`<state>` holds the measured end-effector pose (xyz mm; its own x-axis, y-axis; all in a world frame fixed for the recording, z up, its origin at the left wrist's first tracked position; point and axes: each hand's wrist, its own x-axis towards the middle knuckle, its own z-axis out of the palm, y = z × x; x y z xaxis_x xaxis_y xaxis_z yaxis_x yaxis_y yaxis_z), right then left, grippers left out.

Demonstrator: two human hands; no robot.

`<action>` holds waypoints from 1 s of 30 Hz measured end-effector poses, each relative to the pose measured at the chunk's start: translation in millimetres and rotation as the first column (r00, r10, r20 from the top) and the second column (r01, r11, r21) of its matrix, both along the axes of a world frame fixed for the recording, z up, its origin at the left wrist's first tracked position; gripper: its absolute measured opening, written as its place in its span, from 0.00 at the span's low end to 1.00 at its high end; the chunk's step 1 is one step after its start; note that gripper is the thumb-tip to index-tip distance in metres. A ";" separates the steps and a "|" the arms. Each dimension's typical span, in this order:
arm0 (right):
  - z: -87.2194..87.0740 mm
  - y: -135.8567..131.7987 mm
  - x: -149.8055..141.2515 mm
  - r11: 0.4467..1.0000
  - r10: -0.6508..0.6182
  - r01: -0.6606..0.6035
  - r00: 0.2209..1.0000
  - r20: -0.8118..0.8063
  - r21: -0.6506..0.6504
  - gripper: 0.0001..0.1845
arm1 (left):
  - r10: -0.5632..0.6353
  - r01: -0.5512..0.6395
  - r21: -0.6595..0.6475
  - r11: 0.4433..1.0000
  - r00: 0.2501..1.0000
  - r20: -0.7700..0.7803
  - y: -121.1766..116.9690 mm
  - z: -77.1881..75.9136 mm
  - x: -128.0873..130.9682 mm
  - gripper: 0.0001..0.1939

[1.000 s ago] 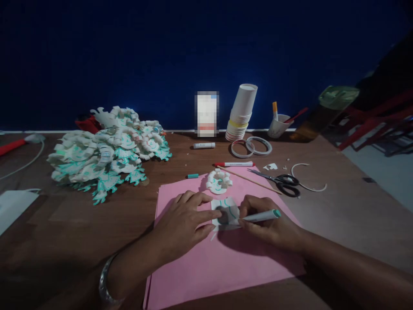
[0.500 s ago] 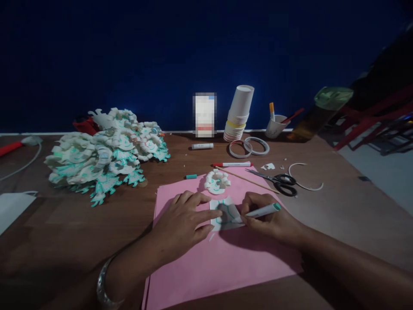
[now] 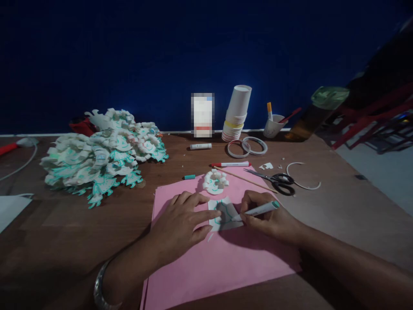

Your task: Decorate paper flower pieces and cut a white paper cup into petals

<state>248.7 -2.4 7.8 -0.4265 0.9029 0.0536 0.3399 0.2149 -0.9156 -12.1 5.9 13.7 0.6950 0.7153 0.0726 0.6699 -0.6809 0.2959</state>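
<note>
My left hand (image 3: pixel 186 217) lies spread on the pink paper (image 3: pixel 206 271), its fingertips pressing the left side of a small white paper piece (image 3: pixel 225 206). Green curved lines are drawn on that piece. In my right hand (image 3: pixel 274 219) a white marker with a green end (image 3: pixel 262 209) is pinched, its tip at the right part of the white piece. Just above sits a curled white paper cutout (image 3: pixel 215 183) with a green smiling face. A green marker cap (image 3: pixel 189 177) lies by the pink paper's top edge.
A heap of paper figures (image 3: pixel 106 155) is at left. Behind are a glue stick (image 3: pixel 200 147), tape rolls (image 3: pixel 238 148), stacked paper cups (image 3: pixel 238 107) and a cup of pens (image 3: pixel 274 125). Right of the cutout lie a red marker (image 3: pixel 231 164), a thin stick (image 3: pixel 245 178) and scissors (image 3: pixel 280 183).
My right hand has shifted slightly with the marker, and the green line on the white piece has grown. My left hand stays in place. The view has drifted a little.
</note>
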 end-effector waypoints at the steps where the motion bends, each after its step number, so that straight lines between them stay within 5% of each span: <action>1: 0.1 0.2 0.1 1.000 -0.001 0.001 1.000 0.003 0.005 0.06 | 0.000 0.000 0.001 1.000 1.000 -0.001 0.1 -0.2 0.1 0.20; 30: -3.3 0.3 2.4 0.999 -0.020 0.017 0.997 -0.070 -0.039 0.07 | 0.034 -0.036 0.023 0.999 0.996 0.086 -4.5 -10.0 12.8 0.14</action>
<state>251.0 -2.1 4.5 -0.4064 0.9124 0.0479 0.2781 0.1735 -0.9448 0.7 1.4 3.7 0.6603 0.7363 0.1480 0.6663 -0.6653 0.3367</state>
